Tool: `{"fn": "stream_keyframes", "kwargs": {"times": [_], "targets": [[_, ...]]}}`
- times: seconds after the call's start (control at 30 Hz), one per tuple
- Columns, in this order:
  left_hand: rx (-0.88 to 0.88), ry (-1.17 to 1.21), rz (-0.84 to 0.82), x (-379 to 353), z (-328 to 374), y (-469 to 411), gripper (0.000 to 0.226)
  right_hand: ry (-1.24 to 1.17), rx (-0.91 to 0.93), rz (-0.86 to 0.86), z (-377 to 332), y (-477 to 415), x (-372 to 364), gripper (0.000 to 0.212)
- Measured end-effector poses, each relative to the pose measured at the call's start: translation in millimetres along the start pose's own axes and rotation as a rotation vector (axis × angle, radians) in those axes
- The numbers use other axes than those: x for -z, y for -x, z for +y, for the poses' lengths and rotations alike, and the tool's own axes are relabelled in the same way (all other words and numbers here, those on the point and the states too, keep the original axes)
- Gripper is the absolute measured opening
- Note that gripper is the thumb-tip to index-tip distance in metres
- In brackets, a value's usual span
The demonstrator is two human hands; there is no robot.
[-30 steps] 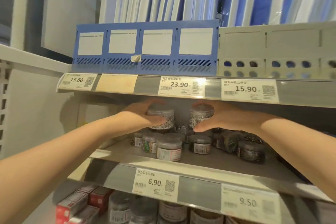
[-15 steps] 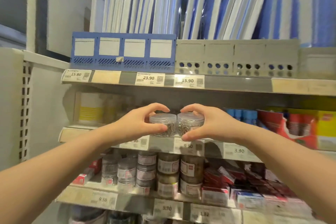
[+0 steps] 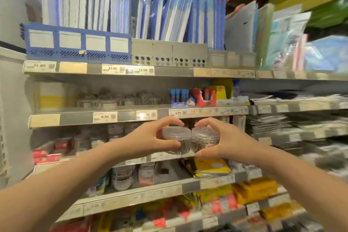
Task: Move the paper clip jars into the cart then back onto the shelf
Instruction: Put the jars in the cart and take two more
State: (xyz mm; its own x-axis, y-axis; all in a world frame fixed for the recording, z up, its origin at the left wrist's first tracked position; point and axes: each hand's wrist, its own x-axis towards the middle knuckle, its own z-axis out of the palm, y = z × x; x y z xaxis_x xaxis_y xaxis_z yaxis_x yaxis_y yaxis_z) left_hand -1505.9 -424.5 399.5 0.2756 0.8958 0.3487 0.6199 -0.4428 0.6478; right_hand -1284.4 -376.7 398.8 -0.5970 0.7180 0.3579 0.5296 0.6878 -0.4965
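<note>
The left hand (image 3: 150, 138) curls round the left jar (image 3: 176, 137), thumb beneath and fingers over the lid. The right hand (image 3: 226, 142) grips the right jar (image 3: 205, 138) the same way. The two jars touch side by side between the hands, held in the air in front of the shelf (image 3: 75, 119). Other jars (image 3: 105, 100) sit above and left of the hands. No cart is in view. The step is probably the carry to the cart. The next move calls for turning toward it, keeping both jars upright and lowering them in gently
</note>
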Motion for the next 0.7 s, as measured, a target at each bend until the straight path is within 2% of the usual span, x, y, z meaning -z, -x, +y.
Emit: {"fn": "stream_keyframes", "kwargs": {"times": [0.17, 0.23, 0.33, 0.5, 0.7], "targets": [[-0.089, 0.026, -0.116, -68, 54, 2, 0.049, 0.031, -0.135, 0.079, 4, 108, 38, 0.065], [-0.138, 0.007, -0.14, -101, 80, 0, 0.044, 0.072, -0.182, 0.105, 7, 154, 58, 0.061], [-0.247, -0.073, -0.176, -155, 130, 2, 0.038, 0.156, -0.261, 0.152, 14, 228, 88, 0.065], [-0.386, -0.026, -0.276, -260, 223, 13, 0.042, 0.243, -0.427, 0.228, 24, 371, 138, 0.072], [-0.535, 0.121, -0.48, -401, 326, 33, 0.045, 0.393, -0.657, 0.245, 35, 537, 190, 0.079]]}}
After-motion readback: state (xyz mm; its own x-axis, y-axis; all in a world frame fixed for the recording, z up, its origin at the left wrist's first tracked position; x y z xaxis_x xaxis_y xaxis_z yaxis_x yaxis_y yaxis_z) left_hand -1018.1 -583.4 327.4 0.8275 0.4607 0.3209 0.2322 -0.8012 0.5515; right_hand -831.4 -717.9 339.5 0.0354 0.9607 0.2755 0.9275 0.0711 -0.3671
